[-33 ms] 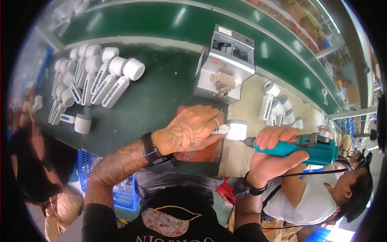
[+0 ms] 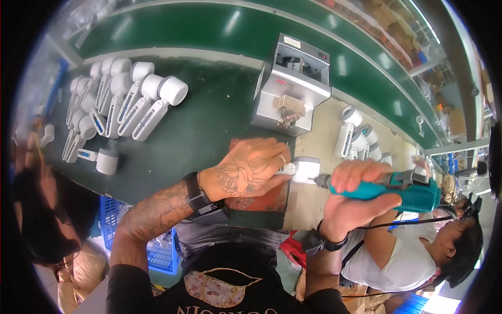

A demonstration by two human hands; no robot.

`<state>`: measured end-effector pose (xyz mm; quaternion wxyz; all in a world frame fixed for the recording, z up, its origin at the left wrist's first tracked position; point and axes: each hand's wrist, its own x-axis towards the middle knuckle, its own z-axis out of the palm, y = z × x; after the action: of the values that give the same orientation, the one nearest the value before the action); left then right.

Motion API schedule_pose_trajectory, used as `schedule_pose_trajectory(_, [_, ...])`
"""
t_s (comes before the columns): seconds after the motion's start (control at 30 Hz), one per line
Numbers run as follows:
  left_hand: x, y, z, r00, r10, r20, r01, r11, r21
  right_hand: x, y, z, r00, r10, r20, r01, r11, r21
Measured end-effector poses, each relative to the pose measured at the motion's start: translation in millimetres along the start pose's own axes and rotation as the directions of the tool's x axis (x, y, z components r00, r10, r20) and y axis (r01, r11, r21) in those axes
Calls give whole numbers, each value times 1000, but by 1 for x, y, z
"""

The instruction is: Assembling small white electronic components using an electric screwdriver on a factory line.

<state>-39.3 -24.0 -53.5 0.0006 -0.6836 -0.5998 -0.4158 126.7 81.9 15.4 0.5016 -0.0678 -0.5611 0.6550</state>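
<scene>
My left hand (image 2: 253, 167) is closed round the handle of a white device with a drum-shaped head (image 2: 306, 170), shaped like a small hair dryer. It presses the device down over a reddish-brown mat (image 2: 261, 203); most of the handle is hidden under my fingers. In my right hand (image 2: 358, 193) is a teal electric screwdriver (image 2: 418, 194), held level. Its tip points left at the head's lower right side, very close to it; whether they touch I cannot tell.
Several similar white devices (image 2: 151, 112) lie in rows at the left, more (image 2: 351, 116) at the right. A grey metal machine (image 2: 293, 83) stands behind my hands. A co-worker in white (image 2: 402, 256) sits at right, another person (image 2: 57, 214) at left. A blue crate (image 2: 159, 251) is below the table.
The screwdriver's tip has shifted very slightly up and left beside the white head. My left hand and the device stay almost where they were.
</scene>
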Motion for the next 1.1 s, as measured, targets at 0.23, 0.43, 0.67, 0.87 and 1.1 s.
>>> schedule_pose_trajectory(0.23, [5,-22,-4,993,-27,112,36,996,-85,53,37,40,1000,-15,-2,15,977,-212])
schedule_pose_trajectory(0.43, [-4,-12,-6,997,-60,50,60,998,7,80,63,46,997,30,71,-4,940,-342])
schedule_pose_trajectory(0.67, [-5,-16,-4,994,-62,91,64,998,-22,75,92,39,991,8,130,23,972,-232])
schedule_pose_trajectory(0.87, [-5,-18,-3,991,-89,100,96,994,-61,53,66,42,995,56,86,-25,945,-327])
schedule_pose_trajectory(1.1, [-4,-17,-5,989,-88,122,97,993,-71,26,45,28,995,103,-5,-100,950,-295])
